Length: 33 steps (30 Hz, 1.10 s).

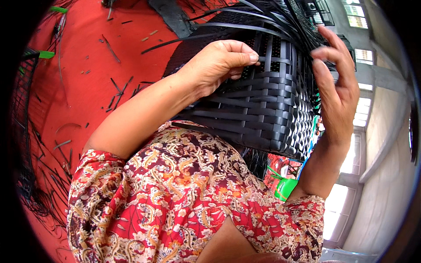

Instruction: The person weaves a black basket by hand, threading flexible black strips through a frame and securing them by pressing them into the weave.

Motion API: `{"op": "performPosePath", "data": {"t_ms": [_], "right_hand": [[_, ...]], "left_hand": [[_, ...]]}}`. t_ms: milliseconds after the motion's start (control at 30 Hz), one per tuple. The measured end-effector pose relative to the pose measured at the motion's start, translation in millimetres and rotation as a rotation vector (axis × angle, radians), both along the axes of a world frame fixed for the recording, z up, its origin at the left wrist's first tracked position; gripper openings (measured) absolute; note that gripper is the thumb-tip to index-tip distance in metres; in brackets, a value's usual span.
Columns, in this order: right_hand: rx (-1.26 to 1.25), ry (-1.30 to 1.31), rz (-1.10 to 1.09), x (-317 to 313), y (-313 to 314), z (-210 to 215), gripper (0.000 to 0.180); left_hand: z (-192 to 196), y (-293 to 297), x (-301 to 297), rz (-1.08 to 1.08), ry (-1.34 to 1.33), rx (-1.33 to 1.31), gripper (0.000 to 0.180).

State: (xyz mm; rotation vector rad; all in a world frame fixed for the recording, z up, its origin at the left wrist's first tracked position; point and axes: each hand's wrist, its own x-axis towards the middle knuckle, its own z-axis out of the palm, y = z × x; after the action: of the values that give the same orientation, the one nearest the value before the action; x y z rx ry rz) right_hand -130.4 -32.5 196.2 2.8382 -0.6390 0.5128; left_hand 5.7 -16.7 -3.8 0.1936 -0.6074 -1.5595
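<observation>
While a red floor fills the left side, a black woven basket sits right of centre, just beyond the person's patterned top. Long loose strips fan out at its far end. The right hand is raised at the basket's right, fingers parted and loosely bent; the left hand pinches a flat black band between thumb and fingers. Small dark scraps dot the floor.

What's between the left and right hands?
Head view: the partly woven corner of the black basket, with loose black strips above it in the picture.
</observation>
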Motion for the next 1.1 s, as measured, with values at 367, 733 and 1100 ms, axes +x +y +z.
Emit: {"op": "performPosePath", "data": {"t_ms": [367,733,1100], "right_hand": [[0.404,-0.372,-0.369,-68,43,-18,0.004],[0.356,-0.004,-0.174,-60,30,-18,0.050],[0.367,-0.102,-0.129,-62,39,-28,0.057]], "left_hand": [[-104,39,18,-0.294,-0.430,0.236,0.007],[-85,28,43,-0.149,-0.692,0.269,0.009],[63,29,10,0.821,-1.015,-0.559,0.032]]}}
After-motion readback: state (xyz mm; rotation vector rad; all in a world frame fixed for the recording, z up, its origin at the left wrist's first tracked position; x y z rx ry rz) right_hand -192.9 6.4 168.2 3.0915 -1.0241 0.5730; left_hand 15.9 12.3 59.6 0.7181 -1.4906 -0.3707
